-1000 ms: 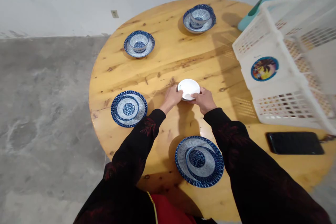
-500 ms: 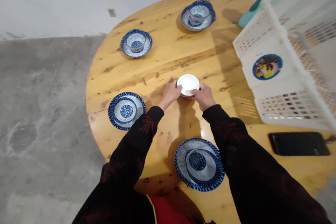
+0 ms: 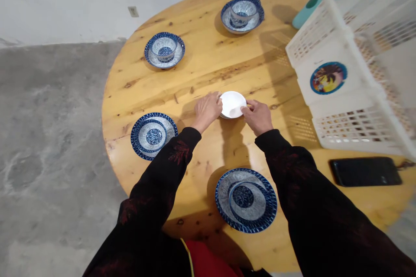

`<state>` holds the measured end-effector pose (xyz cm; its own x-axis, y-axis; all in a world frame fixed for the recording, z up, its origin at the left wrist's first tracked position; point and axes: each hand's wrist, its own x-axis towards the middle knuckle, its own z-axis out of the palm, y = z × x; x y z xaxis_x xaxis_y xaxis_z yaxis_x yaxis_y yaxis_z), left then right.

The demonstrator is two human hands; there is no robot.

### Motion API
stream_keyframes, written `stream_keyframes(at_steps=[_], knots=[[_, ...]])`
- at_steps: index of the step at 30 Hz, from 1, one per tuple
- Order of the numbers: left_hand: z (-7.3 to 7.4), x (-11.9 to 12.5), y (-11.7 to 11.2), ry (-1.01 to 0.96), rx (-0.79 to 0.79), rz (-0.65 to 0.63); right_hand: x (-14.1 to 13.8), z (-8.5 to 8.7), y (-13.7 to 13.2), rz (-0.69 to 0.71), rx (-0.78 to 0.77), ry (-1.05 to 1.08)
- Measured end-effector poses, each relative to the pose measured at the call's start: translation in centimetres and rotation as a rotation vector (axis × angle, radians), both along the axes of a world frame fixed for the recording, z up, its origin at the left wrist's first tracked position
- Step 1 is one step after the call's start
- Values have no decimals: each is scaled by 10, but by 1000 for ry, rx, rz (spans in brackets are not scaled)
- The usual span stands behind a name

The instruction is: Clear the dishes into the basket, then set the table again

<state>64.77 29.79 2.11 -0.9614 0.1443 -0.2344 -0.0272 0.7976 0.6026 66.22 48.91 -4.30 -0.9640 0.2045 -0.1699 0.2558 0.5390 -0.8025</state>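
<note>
Near the middle of the round wooden table (image 3: 195,156), a small white bowl (image 3: 232,100) is held between my two hands. My left hand (image 3: 208,110) has its fingers closed on the left side of the rim. On the right side, my right hand (image 3: 259,117) pinches the rim with its thumb on top. A darker edge shows under the bowl; I cannot tell whether another dish is stacked there. Nearest to me lies a blue-patterned plate (image 3: 224,190) with a matching bowl (image 3: 256,201) on it. Left of my left arm sits a similar plate (image 3: 138,149) with a bowl (image 3: 154,136).
Two more bowl-and-plate sets stand farther back, one left (image 3: 164,50) and one at the far edge (image 3: 242,14). A white plastic basket (image 3: 328,117) takes up the right side, with a teal object (image 3: 307,15) behind it. A black phone (image 3: 365,172) lies in front of the basket.
My hands have shifted slightly outward on the white bowl, with the right hand farther right and the left farther left. Both still grip it, and the view has moved a little.
</note>
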Motion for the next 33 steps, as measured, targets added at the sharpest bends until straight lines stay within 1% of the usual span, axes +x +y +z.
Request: stream_keyframes(at_steps=[3, 5, 9, 14, 18, 20, 22, 25, 27, 30, 33], knots=[[0, -2, 2, -19, -90, -15, -1, -2, 0, 9, 191, 27], [-1, -3, 2, -26, -132, -29, -2, -4, 0, 15, 247, 46], [-2, 0, 2, -25, -173, -35, -1, -3, -1, 4, 293, 50], [-1, 10, 6, 9, -197, -35, 1, 6, -9, -92, 364, 8], [0, 13, 11, 7, -242, -15, 0, 12, -16, -120, 396, 0], [3, 12, 12, 12, -237, 3, -2, 16, -17, -136, 359, 8], [9, 10, 10, 40, -202, 29, -2, 23, -18, -152, 282, 32], [22, 11, 4, 115, -103, 53, 5, 41, -18, -177, 105, 73], [33, 17, 3, 164, -16, 43, 16, 55, -16, -183, -40, 91], [45, 36, 7, 225, 147, -31, 44, 71, -5, -176, -203, 136], [46, 65, 18, 209, 332, -202, 84, 76, 20, -209, -281, 162]])
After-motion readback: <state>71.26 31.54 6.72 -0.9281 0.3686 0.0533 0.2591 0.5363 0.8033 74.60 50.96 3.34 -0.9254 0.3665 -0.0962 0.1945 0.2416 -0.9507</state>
